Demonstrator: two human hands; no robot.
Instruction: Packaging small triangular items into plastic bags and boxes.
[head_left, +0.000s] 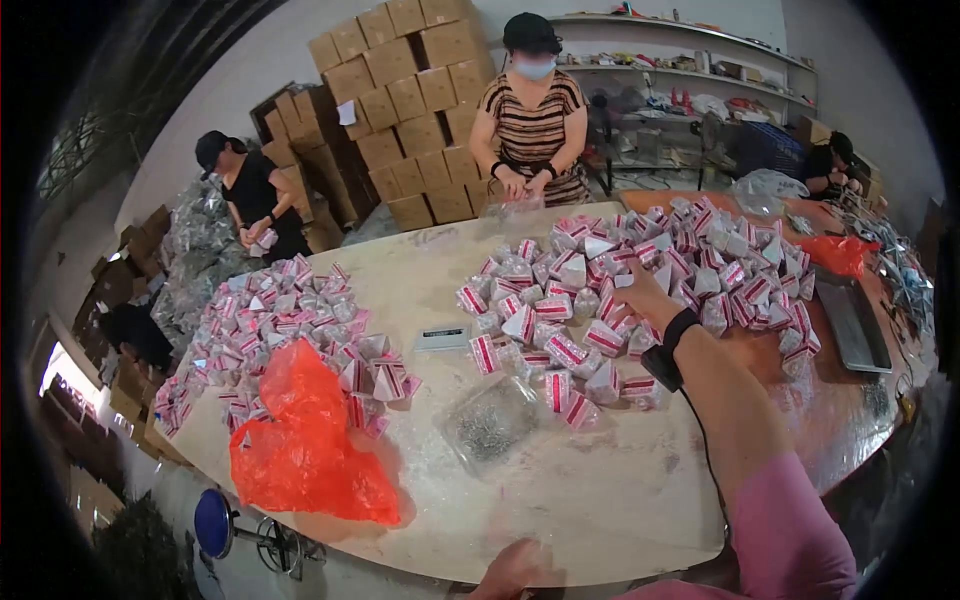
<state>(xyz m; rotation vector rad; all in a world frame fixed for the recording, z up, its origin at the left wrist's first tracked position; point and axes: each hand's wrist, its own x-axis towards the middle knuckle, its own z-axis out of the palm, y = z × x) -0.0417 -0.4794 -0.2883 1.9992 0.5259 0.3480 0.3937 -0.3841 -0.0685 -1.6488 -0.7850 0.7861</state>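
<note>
Right hand (646,297) among pink-striped packets (565,348), left hand (515,568) seemingly at table edge (640,562)

Can see a dark pink band across the white card labels (603,338) of the small clear plastic packets (558,388), heaped on both sides of the broad pale wooden table (620,490), but cannot read any print on them. Can pick out a dark strip on the flat silver-grey rectangular object (441,340) between the heaps, too small to read. Likewise cannot make out the faint pale marks on the bulky dark blue sack (768,150) at far right.
</note>
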